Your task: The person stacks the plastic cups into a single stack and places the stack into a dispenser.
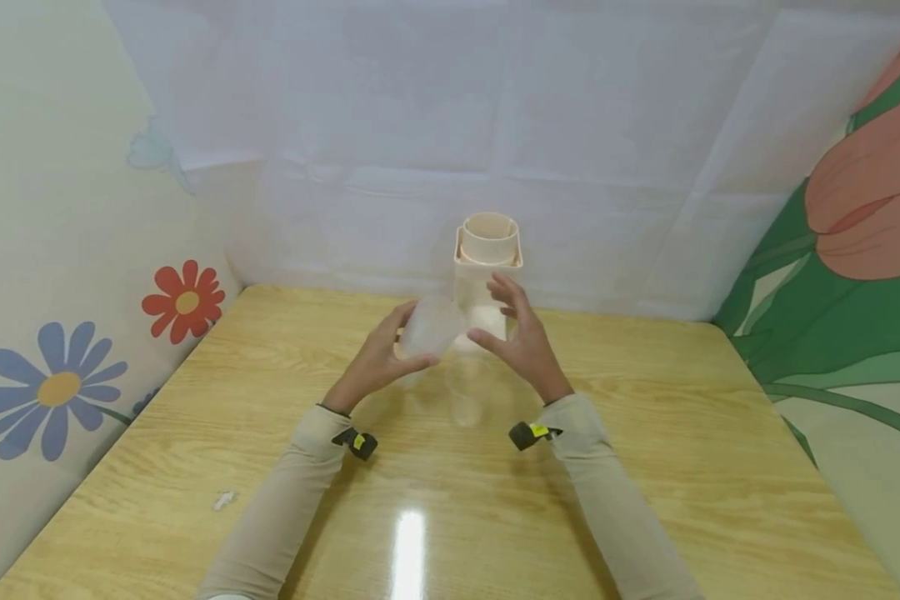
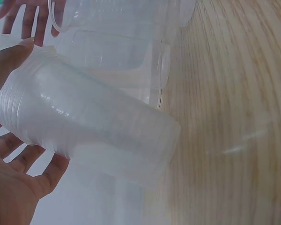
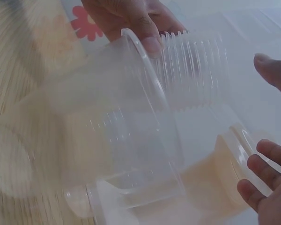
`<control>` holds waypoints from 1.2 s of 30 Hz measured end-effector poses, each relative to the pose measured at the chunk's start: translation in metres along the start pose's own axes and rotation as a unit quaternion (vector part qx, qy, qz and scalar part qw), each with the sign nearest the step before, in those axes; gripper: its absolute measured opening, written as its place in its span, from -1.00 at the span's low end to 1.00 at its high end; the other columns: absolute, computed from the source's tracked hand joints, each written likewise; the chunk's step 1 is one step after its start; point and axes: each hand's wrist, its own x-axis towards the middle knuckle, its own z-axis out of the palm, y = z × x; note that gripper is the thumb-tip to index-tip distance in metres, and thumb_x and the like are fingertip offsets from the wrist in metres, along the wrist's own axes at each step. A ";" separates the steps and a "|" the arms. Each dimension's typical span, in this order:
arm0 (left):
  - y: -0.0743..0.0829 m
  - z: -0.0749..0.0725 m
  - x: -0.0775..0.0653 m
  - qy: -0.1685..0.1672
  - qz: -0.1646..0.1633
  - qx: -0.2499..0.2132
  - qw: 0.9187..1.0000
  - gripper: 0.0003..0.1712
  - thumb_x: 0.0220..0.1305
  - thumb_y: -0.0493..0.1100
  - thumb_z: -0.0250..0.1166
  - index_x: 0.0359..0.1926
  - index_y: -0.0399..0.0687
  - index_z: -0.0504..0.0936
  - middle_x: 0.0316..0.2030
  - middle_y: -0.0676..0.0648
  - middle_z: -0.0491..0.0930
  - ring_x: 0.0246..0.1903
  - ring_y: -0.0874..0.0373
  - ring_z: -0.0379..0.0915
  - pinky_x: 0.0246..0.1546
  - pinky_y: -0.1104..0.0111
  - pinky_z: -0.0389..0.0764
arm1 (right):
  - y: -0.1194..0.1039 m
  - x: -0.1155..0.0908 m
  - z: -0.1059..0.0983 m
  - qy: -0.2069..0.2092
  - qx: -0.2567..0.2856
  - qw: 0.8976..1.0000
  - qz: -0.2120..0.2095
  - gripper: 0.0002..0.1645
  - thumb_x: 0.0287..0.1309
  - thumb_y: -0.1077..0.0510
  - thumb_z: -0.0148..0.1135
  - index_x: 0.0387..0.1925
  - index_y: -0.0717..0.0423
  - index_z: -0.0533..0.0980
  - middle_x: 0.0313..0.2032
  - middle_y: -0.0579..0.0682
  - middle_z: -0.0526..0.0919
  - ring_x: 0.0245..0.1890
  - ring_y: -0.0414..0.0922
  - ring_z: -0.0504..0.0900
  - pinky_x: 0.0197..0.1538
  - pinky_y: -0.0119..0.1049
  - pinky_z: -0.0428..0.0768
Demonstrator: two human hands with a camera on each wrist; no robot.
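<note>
My left hand grips a nested stack of clear plastic cups, thumb on one side and fingers on the other. In the left wrist view the stack's ribbed rims lie near the palm. My right hand is apart from the stack, its fingers spread and holding nothing. Below it, a single clear plastic cup has its rim towards the hand; whether it touches the table cannot be made out. Just behind the hands stands a cream cup holder with a round open top, partly hidden by my right hand.
The wood-grain table stretches to a white cloth backdrop. A small white scrap lies at the left. Flower-printed sheets border the sides.
</note>
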 end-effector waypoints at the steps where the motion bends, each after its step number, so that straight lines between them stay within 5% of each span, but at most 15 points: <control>1: 0.000 0.000 0.000 0.000 0.002 0.002 1.000 0.01 0.11 -0.14 0.56 0.48 -0.20 0.21 0.29 -0.25 0.41 0.18 -0.11 0.41 0.04 0.00 0.60 | 0.000 0.000 -0.001 0.000 -0.001 1.000 0.002 0.00 0.07 0.42 0.42 0.45 0.42 0.07 0.32 0.49 0.28 0.30 0.38 0.30 0.31 0.29 0.30; 36: -0.002 0.000 0.000 0.002 -0.005 0.019 1.000 0.03 0.09 -0.14 0.57 0.48 -0.21 0.20 0.28 -0.28 0.41 0.18 -0.14 0.41 0.05 0.00 0.60 | 0.005 -0.008 -0.024 0.034 -0.012 0.999 0.023 0.01 0.09 0.41 0.40 0.48 0.34 0.06 0.33 0.43 0.30 0.33 0.33 0.29 0.34 0.23 0.28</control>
